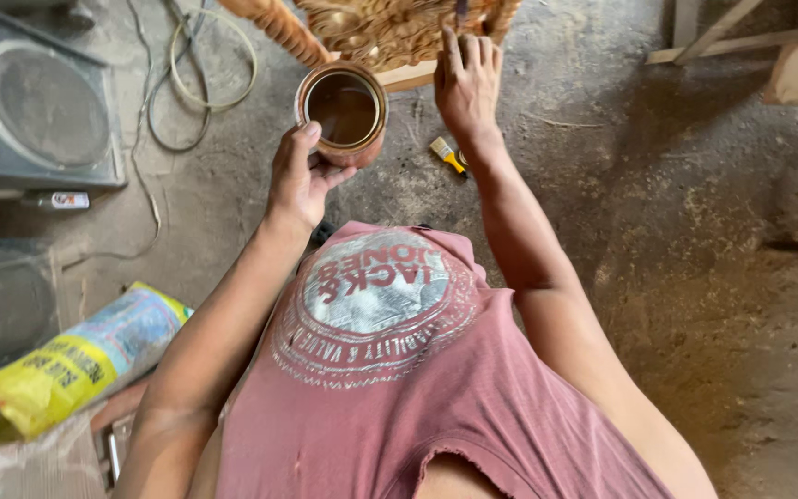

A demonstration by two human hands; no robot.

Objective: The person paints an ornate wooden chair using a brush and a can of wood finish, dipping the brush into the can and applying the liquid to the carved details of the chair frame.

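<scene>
**A:** How far along is the staining judged to be? One open tin (344,109) is gripped in the left hand (299,180), held up just in front of the carved wooden piece (380,28) — brown liquid can be seen inside, and the level looks fairly high, so plenty seems left to be applied.

**B:** Agreed. The right hand (466,85) is laid against the carving with the fingers curled; something dark and thin sticks up above them, maybe a brush handle, but what exactly is grasped can't be told. The carving is cut off by the frame's edge, so how much is coated can't be judged.

**A:** Counts, then — one tin, one carved piece, one small yellow-handled brush (448,155) left lying on the floor (695,231) near the right wrist.

**B:** Also one speaker box (34,102) at upper left, one loop of cable (205,74) beside it, and one yellow-and-blue sack (66,365) at lower left.
</scene>
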